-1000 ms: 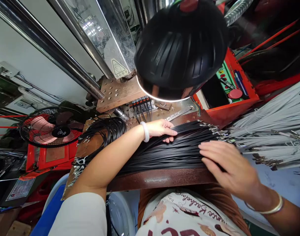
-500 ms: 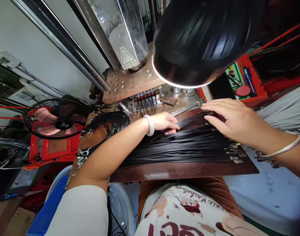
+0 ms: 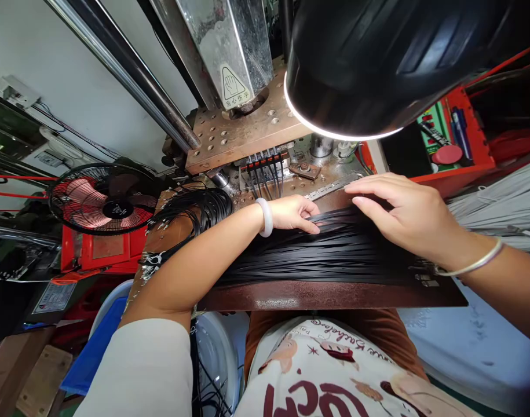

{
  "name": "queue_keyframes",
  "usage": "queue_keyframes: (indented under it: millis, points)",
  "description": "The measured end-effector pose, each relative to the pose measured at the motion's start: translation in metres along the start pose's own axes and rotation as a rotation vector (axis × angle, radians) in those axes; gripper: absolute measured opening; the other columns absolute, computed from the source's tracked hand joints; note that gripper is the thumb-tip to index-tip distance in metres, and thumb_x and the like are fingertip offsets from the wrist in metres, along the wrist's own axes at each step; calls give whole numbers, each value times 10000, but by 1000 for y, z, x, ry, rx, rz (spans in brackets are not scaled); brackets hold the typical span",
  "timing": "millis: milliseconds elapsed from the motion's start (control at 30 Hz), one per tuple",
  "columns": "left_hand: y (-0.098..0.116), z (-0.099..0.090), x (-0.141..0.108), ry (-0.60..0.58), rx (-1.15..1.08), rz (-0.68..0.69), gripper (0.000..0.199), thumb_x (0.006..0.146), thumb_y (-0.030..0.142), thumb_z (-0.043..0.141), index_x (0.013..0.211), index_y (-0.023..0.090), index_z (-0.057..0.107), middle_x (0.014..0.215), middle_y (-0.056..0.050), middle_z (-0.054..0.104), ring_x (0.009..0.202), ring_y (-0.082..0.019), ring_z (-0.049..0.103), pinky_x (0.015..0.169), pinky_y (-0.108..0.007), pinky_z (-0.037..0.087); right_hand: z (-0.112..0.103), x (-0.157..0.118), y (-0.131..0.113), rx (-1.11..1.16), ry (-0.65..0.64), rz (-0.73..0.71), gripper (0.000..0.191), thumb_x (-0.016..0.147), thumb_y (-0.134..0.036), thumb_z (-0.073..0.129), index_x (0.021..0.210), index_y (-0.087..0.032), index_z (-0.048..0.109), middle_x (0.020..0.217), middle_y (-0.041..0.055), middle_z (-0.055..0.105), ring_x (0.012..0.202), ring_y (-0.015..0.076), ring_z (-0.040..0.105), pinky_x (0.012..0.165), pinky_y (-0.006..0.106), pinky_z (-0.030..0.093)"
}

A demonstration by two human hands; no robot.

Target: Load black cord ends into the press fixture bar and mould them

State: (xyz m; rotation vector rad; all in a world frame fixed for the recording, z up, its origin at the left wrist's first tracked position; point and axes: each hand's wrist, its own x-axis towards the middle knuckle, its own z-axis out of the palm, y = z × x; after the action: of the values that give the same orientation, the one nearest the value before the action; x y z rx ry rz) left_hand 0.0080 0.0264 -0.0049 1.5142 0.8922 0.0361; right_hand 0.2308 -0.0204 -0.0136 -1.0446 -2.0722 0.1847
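The black cables lie in a wide, flat bundle on the brown board. Each strand looks thin and light, bendy along its length with a little spring. The smooth jackets would probably slide over one another, so a loose grip might let some slip out. The small metal connectors look like the part most easily bent or snagged. A flat pinch on the jackets, somewhat back from those ends, seems the safer hold, with a second one mid-length against sagging.

The bundle's long axis runs left to right, nearly parallel to the board's near edge, and the visible connectors point towards the board's right end. Shadow and the right hand cover part of that end, so the upper strands' tips may lie beneath the hand.

The left hand has its thumb and fingers closed on a few upper strands, over the middle of the board. The right hand is open, fingers extended and thumb apart, above the board's right part; whether it touches a strand, I cannot tell.

Coiled black cables sit by the board's left end, and a segmented metal strip lies at its far side. Beyond that side stands the press; grey cables are off the board's right end.
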Motion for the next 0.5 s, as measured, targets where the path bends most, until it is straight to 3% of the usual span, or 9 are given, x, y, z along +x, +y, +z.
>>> queue_keyframes:
  millis: [133, 267, 400, 433, 500]
  points:
    - [-1, -3, -3, -22, 75, -31, 197, 795, 149, 687, 656, 109, 553, 538, 57, 556, 489, -57, 496, 524, -196, 333, -8, -4, 2, -15, 31, 33, 212, 926, -262, 529, 998, -143, 689, 993, 107, 718, 941, 235, 664, 907, 404, 518]
    - [6, -2, -3, -2, 2, -40, 217, 864, 83, 578, 660, 117, 511, 554, 30, 586, 492, -74, 565, 549, -202, 405, 0, 1, -14, -39, 73, 8, 219, 929, -253, 527, 1024, -132, 684, 1022, 111, 716, 974, 226, 661, 930, 380, 509]
    - [10, 1, -13, 96, 6, 93, 98, 864, 113, 601, 770, 84, 600, 590, 0, 629, 567, -88, 604, 655, -223, 486, 22, 10, -23, -290, -184, -200, 344, 906, -244, 522, 1192, -69, 604, 1190, 185, 657, 1130, 313, 597, 970, 473, 464]
    - [8, 1, -20, 134, 27, 133, 89, 880, 146, 593, 877, 68, 636, 645, -23, 666, 617, -106, 638, 693, -238, 509, 24, 10, -20, -385, -260, -199, 301, 904, -208, 493, 1131, -61, 625, 1106, 192, 680, 1064, 324, 622, 919, 482, 477]
    - [2, -2, -37, 286, 137, 246, 293, 904, 224, 581, 1146, 64, 622, 837, -85, 731, 775, -154, 699, 805, -289, 545, 24, 8, -9, -530, -328, -143, 248, 890, -126, 423, 927, -73, 662, 868, 174, 695, 877, 318, 659, 799, 466, 496]
